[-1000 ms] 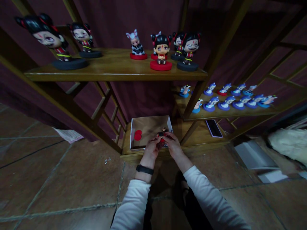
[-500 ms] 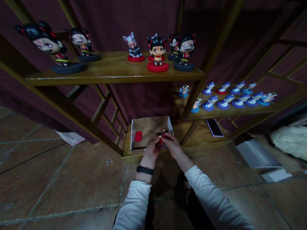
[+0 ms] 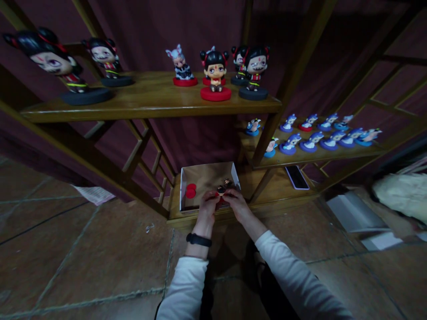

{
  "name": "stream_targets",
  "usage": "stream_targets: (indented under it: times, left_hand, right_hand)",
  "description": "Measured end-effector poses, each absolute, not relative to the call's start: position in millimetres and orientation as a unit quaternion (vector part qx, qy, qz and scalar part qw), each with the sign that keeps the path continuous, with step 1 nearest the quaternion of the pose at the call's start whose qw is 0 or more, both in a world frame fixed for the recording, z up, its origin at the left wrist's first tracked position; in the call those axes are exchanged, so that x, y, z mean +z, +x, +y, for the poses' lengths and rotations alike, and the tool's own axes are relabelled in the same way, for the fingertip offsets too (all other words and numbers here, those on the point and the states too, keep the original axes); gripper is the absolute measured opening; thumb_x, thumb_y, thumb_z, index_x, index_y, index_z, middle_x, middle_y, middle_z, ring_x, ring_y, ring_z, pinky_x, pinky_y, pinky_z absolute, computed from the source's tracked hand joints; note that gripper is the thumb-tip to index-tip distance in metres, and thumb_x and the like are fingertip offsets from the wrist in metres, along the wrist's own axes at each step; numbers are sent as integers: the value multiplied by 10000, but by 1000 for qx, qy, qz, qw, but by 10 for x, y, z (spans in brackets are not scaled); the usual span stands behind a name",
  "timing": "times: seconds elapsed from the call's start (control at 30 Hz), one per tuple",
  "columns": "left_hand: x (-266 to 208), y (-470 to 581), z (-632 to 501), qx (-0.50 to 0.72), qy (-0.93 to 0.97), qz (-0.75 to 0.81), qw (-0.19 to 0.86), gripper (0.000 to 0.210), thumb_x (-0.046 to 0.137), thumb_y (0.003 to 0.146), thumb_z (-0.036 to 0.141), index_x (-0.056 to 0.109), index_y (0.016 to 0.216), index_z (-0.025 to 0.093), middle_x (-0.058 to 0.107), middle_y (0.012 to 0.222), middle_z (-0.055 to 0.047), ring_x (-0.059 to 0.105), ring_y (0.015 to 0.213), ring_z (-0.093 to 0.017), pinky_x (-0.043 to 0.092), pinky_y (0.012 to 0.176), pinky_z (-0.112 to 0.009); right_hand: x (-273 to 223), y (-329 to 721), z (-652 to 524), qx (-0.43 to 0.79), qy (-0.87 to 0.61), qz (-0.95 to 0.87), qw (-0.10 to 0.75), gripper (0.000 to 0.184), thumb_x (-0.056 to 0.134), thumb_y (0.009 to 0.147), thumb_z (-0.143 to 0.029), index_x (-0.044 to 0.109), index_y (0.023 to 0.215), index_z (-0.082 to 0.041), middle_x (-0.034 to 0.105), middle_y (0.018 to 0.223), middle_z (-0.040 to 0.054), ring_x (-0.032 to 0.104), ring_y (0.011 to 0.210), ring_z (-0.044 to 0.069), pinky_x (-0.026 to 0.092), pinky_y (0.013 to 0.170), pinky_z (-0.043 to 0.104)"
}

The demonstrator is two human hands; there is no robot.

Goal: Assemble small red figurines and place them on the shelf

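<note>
l hand (image 3: 208,204): fingers closed on left side of the small fig; dark wristband (image 3: 199,240) on that wrist.
r hand (image 3: 236,202): fingertips closed on same fig from the right; hands almost meet, exact contacts too small to tell.
small fig (image 3: 220,190): dark head, red below; held btwn both hands, over the box's near side, right of middle. can't tell if the red is clothing or a sep. piece.
box (image 3: 208,175): shallow, pale rim, on the low shelf (image 3: 278,189), nr its front edge.
red discs (image 3: 191,192): two, overlapping, flat on box floor nr left edge, apart from hands.
2nd small fig (image 3: 227,182): in box nr right edge, just beyond r hand's fingertips.
phone (image 3: 296,178): further right on low shelf, nr front edge.
upper shelf (image 3: 143,95): bigger figs above, on red or dark bases.
grip advice: light pinch prob. best for sth this small; l hand to steady, r hand for fine work, little pressure on the head.
height advice: low and well inside the near edge, imo, so a slip lands in the box, not on the floor (image 3: 100,258).
risk: r fingertips could knock the 2nd fig; prob. worth a bit more room from the right edge.
</note>
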State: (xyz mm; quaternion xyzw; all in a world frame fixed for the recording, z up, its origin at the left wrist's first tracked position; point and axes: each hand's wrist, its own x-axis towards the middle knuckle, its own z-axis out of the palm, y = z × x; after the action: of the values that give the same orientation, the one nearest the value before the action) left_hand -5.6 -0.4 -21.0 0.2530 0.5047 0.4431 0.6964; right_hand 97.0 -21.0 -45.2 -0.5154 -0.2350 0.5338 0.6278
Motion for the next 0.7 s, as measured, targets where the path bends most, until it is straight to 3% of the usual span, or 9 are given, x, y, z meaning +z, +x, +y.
stream_targets:
  times: [0.33, 0.53, 0.7]
  left_hand:
    - [-277, -45, -14, 457, 239, 509, 689, 200, 691, 585, 48, 584, 725, 142, 612, 608, 31, 580, 536, -94, 467, 545, -211]
    - [-226, -43, 16, 435, 171, 469, 750, 220, 691, 627, 34, 587, 787, 144, 667, 685, -19, 644, 616, -146, 522, 617, -275]
    - [-218, -43, 24, 461, 166, 464, 738, 245, 689, 634, 29, 567, 807, 152, 662, 685, -7, 650, 614, -143, 531, 632, -277]
  right_hand:
    - [-455, 973, -217, 543, -514, -219, 628, 257, 780, 481, -283, 641, 682, -203, 661, 717, -15, 594, 706, 162, 472, 720, 320]
    - [-353, 1034, -198, 554, -496, -180, 644, 304, 786, 504, -309, 660, 761, -206, 701, 785, 14, 626, 705, 163, 488, 652, 300]
    - [-303, 1071, -195, 568, -507, -187, 621, 301, 776, 513, -299, 669, 773, -193, 689, 689, 11, 608, 606, 140, 476, 604, 290]
